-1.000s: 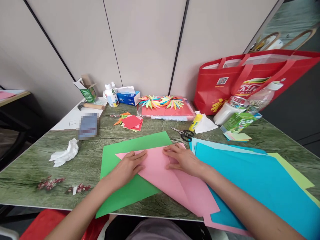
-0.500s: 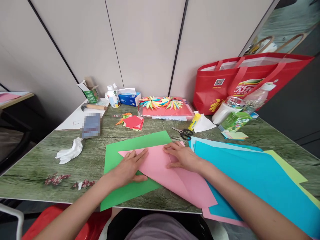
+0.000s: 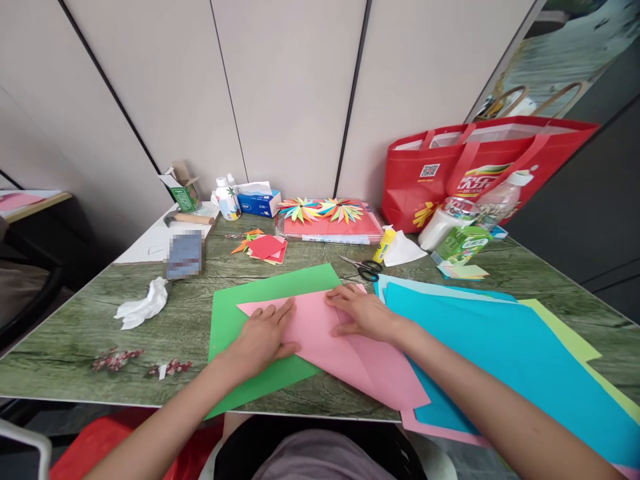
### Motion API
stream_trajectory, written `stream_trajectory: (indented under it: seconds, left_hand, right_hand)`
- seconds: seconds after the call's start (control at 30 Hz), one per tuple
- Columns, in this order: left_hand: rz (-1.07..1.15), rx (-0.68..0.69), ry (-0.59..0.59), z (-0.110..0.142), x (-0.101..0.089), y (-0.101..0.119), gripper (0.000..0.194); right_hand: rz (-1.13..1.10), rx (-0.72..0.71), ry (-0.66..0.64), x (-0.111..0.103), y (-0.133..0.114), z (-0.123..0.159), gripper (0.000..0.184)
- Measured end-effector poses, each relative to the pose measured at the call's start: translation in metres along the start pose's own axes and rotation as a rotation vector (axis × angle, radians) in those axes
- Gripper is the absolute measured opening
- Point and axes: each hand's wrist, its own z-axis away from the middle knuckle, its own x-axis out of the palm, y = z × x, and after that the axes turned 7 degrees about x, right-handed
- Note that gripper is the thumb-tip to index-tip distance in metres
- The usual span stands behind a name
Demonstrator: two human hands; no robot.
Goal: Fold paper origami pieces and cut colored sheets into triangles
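Table: a big green table with a wood-look top (image 3: pixel 193 323); the person sits at its near edge.
Bag: a big red shopping bag with handles (image 3: pixel 407 183) stands on the surface by the far right corner.
Blue paper: a wide, flat, bright blue sheet (image 3: pixel 500 333) lies toward the right end of the near edge.
Green paper: a flat, bright green sheet (image 3: pixel 225 327) lies near the middle of the near edge, partly under the pink paper.
Pink paper: a light pink folded sheet (image 3: pixel 313 327) points left over the green, and its low right corner comes close to the near edge. I think the step now is lining up and flattening a fold. Pressing it next calls for even edges and no slipping.
Left hand: the left hand (image 3: pixel 260 340) lies flat on the pink point, fingers loosely spread, pressing more than gripping.
Right hand: the right hand (image 3: pixel 365 313) rests on the fold, thumb and fingers apart; I can't tell if it pinches.
Scissors: black-handled metal scissors (image 3: pixel 369 265) lie just past the pink paper, toward the far edge.
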Motion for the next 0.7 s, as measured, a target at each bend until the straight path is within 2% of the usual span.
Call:
stream_trajectory:
  seconds: [0.13, 0.23, 0.33, 0.47, 0.57, 0.7]
  left_hand:
    - [-0.067, -0.045, -0.056, -0.001, -0.006, 0.01, 0.069]
    - [-0.035, -0.062, -0.054, -0.007, -0.01, 0.014, 0.074]
    - [0.009, -0.035, -0.001, -0.013, -0.008, 0.017, 0.064]
    - [0.033, 0.142, 0.077, -0.013, 0.004, 0.02, 0.044]
    - [0.027, 0.199, 0.099, -0.011, 0.008, 0.022, 0.045]
    - [-0.002, 0.157, 0.061, -0.01, 0.006, 0.028, 0.056]
  right_hand:
    - [-0.011, 0.006, -0.003, 0.0, 0.001, 0.0, 0.061]
    - [-0.007, 0.007, -0.001, 0.0, 0.001, 0.0, 0.061]
    - [0.005, -0.01, 0.013, 0.002, 0.002, -0.001, 0.061]
    - [0.004, -0.014, 0.027, 0.004, 0.004, -0.002, 0.061]
    - [-0.001, -0.012, 0.029, 0.005, 0.005, -0.002, 0.06]
    - [-0.012, -0.004, 0.028, 0.003, 0.004, -0.001, 0.062]
